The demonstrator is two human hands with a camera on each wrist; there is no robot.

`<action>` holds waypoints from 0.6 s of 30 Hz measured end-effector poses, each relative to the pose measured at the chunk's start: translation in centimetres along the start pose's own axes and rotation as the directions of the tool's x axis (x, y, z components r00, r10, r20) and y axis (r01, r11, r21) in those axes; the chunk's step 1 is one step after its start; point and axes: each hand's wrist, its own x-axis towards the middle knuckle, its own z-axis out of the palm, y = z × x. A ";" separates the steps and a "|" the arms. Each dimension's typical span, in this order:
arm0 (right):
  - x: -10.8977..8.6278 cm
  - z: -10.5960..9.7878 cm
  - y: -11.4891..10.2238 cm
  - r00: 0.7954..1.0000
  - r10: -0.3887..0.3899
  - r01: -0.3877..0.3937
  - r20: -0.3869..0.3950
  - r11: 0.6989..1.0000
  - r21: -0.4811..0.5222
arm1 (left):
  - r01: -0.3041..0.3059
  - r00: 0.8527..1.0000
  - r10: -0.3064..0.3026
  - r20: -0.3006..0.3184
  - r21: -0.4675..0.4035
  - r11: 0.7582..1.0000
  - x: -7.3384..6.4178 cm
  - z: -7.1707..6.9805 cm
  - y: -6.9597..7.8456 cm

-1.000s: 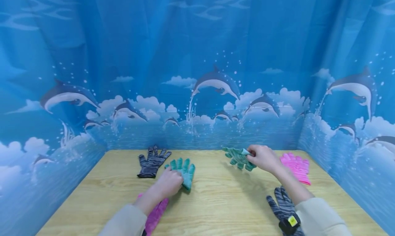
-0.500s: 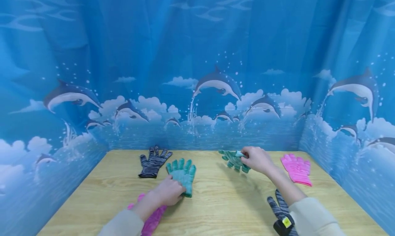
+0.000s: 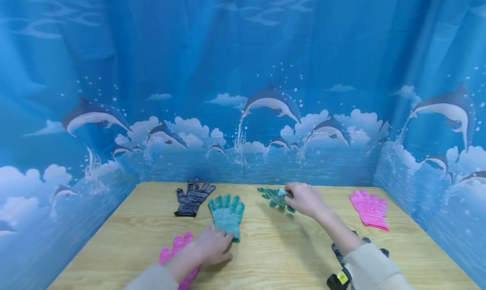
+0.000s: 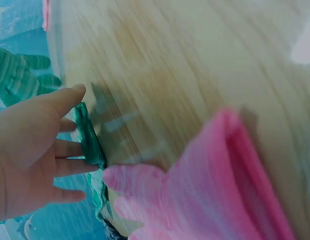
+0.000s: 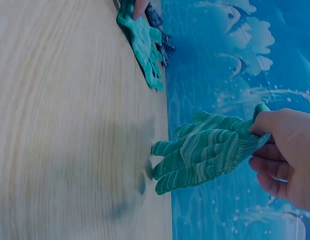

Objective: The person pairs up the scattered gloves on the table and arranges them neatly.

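Note:
My right hand (image 3: 305,199) pinches a green striped knit glove (image 3: 274,197) by its cuff, with the thumb on top in the right wrist view. That glove hangs tilted above the back of the table, its fingers pointing left and down. A second green glove (image 3: 228,216) lies flat left of centre, fingers toward the back. At its cuff is my left hand (image 3: 214,244), fingertips against or just over the edge. In the left wrist view the left fingers (image 4: 72,167) are extended and spread. A pink glove (image 3: 178,244) lies partly under the left forearm.
A dark grey striped glove (image 3: 193,199) lies at the back left of the wooden table (image 3: 262,256). At the right rests another pink glove (image 3: 370,210). The right sleeve partly hides a second dark glove (image 3: 337,253) and a black device (image 3: 339,278). A dolphin-print curtain (image 3: 235,71) surrounds the table.
My right hand has carried the green glove to the left and slightly lower. My left hand has drawn back from the flat green glove's palm to its cuff, its fingers now straighter.

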 end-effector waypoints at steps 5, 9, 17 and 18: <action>0.6 0.6 -1.1 0.999 0.033 -0.033 -0.030 0.999 -0.011 | 0.047 0.999 -0.047 0.002 -0.029 0.998 -0.1 0.0 0.7; 1.1 1.0 -1.8 0.997 0.051 -0.053 -0.058 0.998 -0.020 | 0.051 0.998 -0.051 -0.027 0.011 0.999 -0.1 0.0 1.1; 2.2 2.4 -3.0 0.987 0.047 -0.055 -0.151 0.997 -0.050 | 0.051 0.998 -0.052 -0.036 -0.016 0.999 -0.5 0.1 1.4; 2.4 2.5 -3.2 0.985 0.046 -0.056 -0.167 0.997 -0.052 | 0.052 0.998 -0.053 -0.032 -0.023 0.998 -0.5 0.1 1.3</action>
